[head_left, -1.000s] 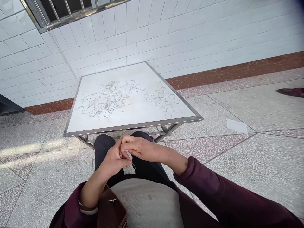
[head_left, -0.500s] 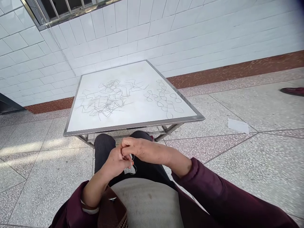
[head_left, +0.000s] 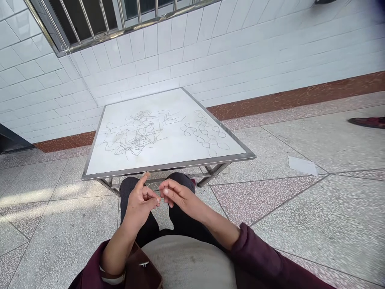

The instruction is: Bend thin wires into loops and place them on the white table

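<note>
Above my lap, just in front of the table's near edge, a thin wire (head_left: 152, 184) curves in a loop between my two hands. My left hand (head_left: 140, 204) pinches it between the thumb and a curled finger, while the index finger points up and away. On the other side my right hand (head_left: 179, 196) has its thumb and fingertips closed on the wire, close to the left thumb. Fingers hide part of the wire. A tangled heap of bent wires (head_left: 136, 138) lies on the left of the tabletop. Several looped wire pieces (head_left: 204, 132) lie spread on the right.
The white table (head_left: 168, 154) has a metal rim and stands against a tiled wall (head_left: 240, 60). A barred window (head_left: 99, 20) is above it. On the speckled floor lies a white piece (head_left: 302, 165); a person's shoe (head_left: 368, 122) shows at the right edge.
My hands, earlier crossed close together with the right over the left, have drawn apart sideways. The wire loop has moved up between them. The view has tilted slightly upward.
</note>
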A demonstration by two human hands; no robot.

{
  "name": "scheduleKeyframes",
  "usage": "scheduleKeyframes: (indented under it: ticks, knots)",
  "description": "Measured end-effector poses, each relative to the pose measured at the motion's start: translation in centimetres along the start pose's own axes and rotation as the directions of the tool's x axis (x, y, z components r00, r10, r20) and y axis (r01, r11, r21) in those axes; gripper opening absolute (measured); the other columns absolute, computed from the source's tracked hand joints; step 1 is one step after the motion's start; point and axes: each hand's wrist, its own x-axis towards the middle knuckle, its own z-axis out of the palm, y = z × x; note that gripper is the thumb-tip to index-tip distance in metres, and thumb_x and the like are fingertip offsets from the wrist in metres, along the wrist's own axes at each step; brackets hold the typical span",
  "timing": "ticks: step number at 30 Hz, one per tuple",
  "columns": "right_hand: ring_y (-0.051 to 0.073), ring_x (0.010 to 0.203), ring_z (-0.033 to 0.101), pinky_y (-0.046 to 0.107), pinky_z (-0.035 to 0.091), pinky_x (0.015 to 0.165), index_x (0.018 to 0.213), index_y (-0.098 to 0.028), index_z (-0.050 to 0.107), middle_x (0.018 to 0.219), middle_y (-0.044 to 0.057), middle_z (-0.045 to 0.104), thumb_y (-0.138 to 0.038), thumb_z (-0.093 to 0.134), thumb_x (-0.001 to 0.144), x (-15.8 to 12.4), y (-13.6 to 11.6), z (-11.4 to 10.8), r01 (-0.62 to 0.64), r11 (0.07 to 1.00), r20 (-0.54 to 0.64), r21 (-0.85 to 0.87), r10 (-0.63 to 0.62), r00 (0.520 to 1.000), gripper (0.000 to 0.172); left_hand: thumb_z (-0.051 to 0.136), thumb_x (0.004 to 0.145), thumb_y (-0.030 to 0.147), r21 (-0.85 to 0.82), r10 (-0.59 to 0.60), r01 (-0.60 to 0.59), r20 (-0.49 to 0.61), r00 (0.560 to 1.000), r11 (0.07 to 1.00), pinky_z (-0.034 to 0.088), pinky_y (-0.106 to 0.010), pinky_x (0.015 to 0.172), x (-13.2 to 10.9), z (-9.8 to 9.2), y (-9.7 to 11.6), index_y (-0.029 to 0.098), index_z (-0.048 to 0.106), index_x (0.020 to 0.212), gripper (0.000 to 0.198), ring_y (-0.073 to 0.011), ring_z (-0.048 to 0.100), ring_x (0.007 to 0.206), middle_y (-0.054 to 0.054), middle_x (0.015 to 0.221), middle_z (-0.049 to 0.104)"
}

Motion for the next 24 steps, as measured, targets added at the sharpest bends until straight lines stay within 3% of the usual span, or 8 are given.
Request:
scheduleKeyframes:
  ticks: [7,18,24]
  knots:
    - [0.011,0.061,0.044,0.025,0.038,0.056,0.084,-0.020,0.061,0.073,-0.002,0.054,-0.047,0.065,0.086,0.4,0.3,1.4,0.014,1.000,-0.065,0.025,-0.012,0.998,0.027,0.077,0.074,0.020,-0.061,0.101,-0.109,-0.115,0.988,0.992,0.048,-0.025,0.064,0.5,-0.6,-0.9,0.016,0.045,0.141,0.074,-0.0115,0.058,0.061,0.003,0.069,0.065]
    - [0.012,0.063,0.047,0.025,0.039,0.054,0.084,-0.020,0.063,0.073,-0.002,0.055,-0.042,0.067,0.082,0.9,1.0,1.3,-0.030,0.996,-0.183,0.079,0.044,0.982,0.022,0.080,0.072,0.027,-0.016,0.045,-0.046,-0.084,0.995,0.999,0.052,-0.025,0.064,1.1,-0.2,-0.9,0.018,0.057,0.129,0.062,-0.0125,0.063,0.067,0.002,0.073,0.065]
    - [0.013,0.067,0.051,0.025,0.043,0.056,0.083,-0.020,0.064,0.077,-0.001,0.058,-0.043,0.070,0.081,0.9,0.7,1.2,-0.013,0.992,-0.206,0.124,0.039,0.978,0.024,0.073,0.082,0.035,-0.087,0.032,-0.037,-0.050,0.998,0.996,0.055,-0.027,0.069,0.8,-0.3,-0.7,0.019,0.055,0.131,0.055,-0.0144,0.067,0.074,-0.002,0.082,0.069]
